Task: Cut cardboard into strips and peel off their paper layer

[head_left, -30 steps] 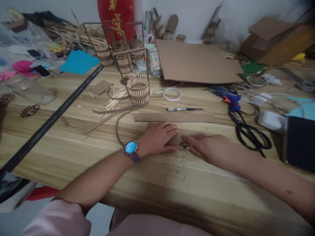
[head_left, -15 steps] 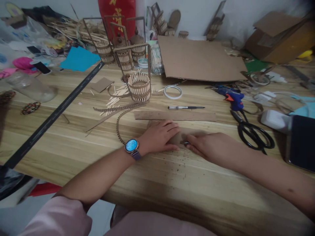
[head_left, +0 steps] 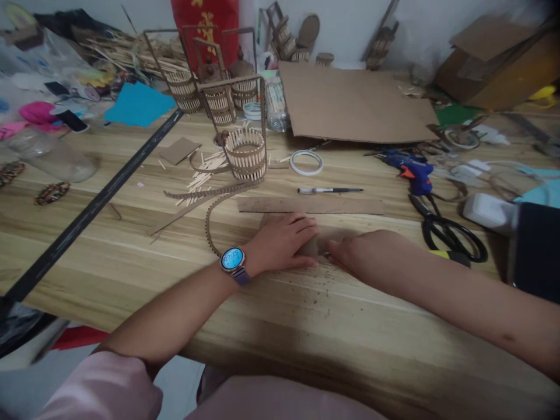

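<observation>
While the left hand (head_left: 284,240) stays flat on cardboard (head_left: 310,248), fingers slightly spread, the right hand (head_left: 355,249) pinches a mostly hidden tool (head_left: 326,254); a yellow-black handle (head_left: 455,257) now appears beside the scissors (head_left: 432,221).

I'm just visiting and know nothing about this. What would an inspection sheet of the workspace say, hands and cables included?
Surface: wooden table, with dark crumbs scattered in front of the hands.
Job's things: cardboard piece under the left hand; small tool, mostly hidden, in the right hand.
Clutter: cardboard strip, pen, white tape roll, slatted basket, blue glue gun, black scissors.
Hands: left flat on the cardboard piece; right closed around the tool.
Cables: pale cable looping at the right, beyond the white charger.
Surroundings: red hanging and open cardboard box at the back.
</observation>
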